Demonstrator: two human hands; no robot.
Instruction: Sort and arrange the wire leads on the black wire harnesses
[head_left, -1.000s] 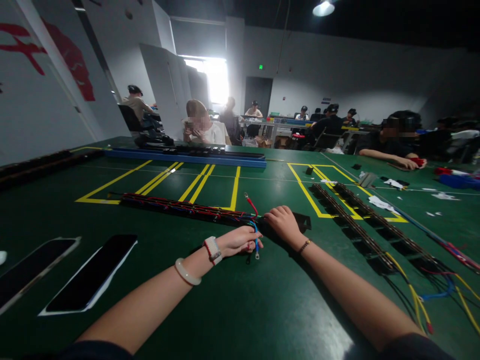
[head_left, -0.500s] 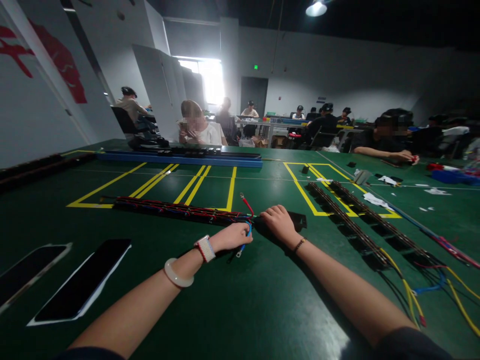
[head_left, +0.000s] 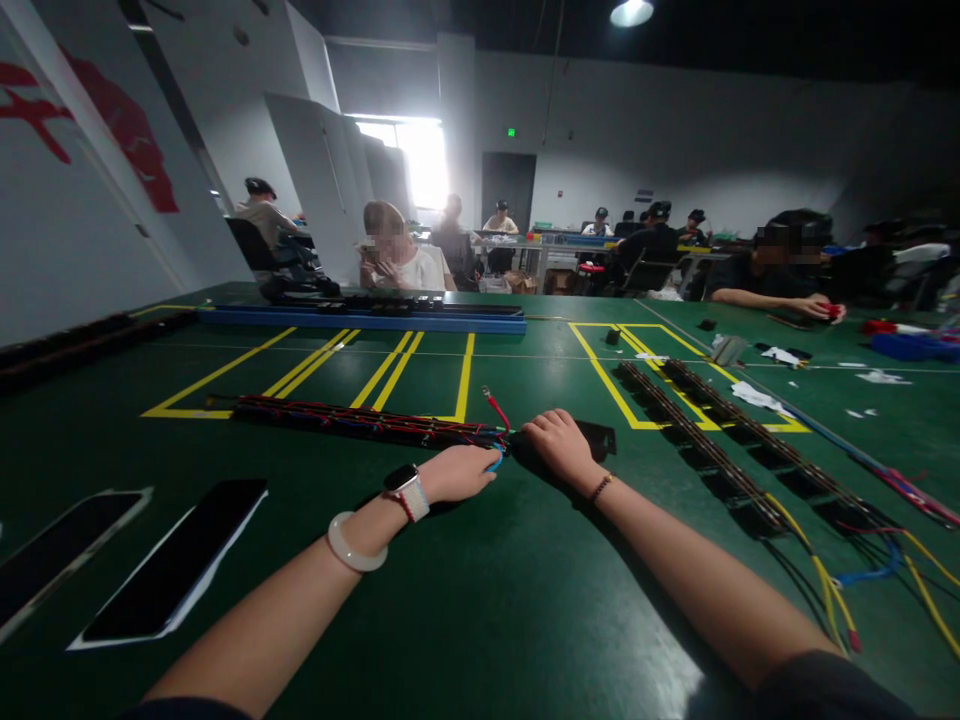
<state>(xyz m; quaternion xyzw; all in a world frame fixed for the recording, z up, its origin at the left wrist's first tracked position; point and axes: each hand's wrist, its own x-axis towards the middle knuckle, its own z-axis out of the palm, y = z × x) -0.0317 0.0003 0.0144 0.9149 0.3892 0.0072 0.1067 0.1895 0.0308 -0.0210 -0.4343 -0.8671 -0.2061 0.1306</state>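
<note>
A long black strip assembly (head_left: 360, 420) with red, blue and yellow wires lies crosswise on the green table. At its right end my left hand (head_left: 459, 472) is closed, back of the hand up, on a blue wire (head_left: 495, 460) that shows beside the fingertips. A red cable with a metal lug (head_left: 495, 408) sticks up just beyond it. My right hand (head_left: 559, 440) rests with curled fingers over the assembly's right end; what lies under the fingers is hidden. A flat black piece (head_left: 601, 438) shows past that hand's right side.
Two similar strip assemblies (head_left: 697, 445) with yellow and blue cables lie at right. Two dark phone-like slabs (head_left: 176, 560) lie at near left. A blue tray (head_left: 360, 318) holding black parts stands at the back. Yellow tape (head_left: 463, 380) marks the table. Other people sit beyond.
My left hand has rolled palm-down, so the watch face now shows. The blue wire's lug end, visible below that hand before, is now hidden. My right hand stays nearly in place.
</note>
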